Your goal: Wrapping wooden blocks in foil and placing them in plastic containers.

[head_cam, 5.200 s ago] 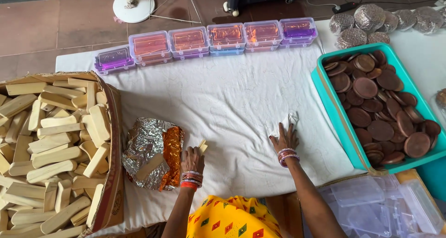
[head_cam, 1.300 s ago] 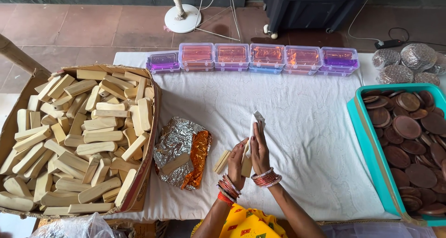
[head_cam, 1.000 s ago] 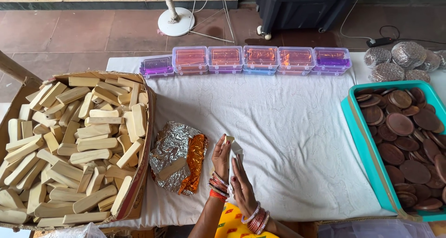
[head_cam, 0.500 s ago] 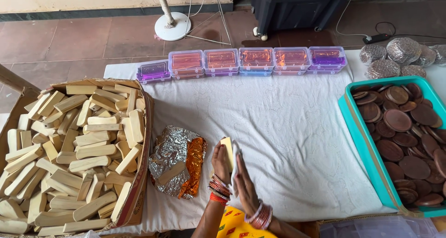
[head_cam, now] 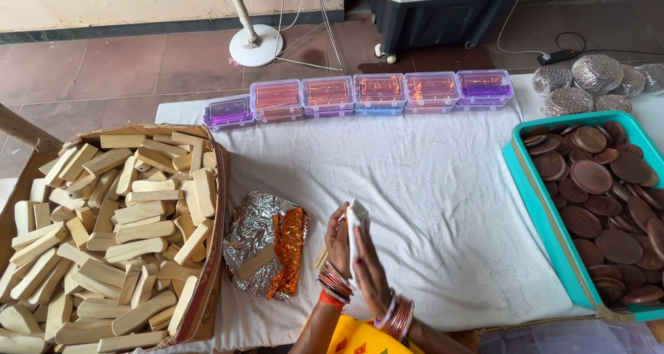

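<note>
Both hands pressed together w/ a pale piece between them.
We see left hand (head_cam: 337, 240) and right hand (head_cam: 370, 271) flat on a white strip (head_cam: 355, 219), prob. paper, above the bench (head_cam: 443, 188), near foil sheet (head_cam: 266, 243) and box of wood blocks (head_cam: 111, 229).

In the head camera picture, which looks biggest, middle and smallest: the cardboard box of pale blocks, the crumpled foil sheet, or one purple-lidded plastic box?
1. Cardboard box of pale blocks, biggest by far.
2. Crumpled foil sheet.
3. Purple-lidded plastic box, smallest, though it sits farther from the camera, so that gap is unsure.
</note>
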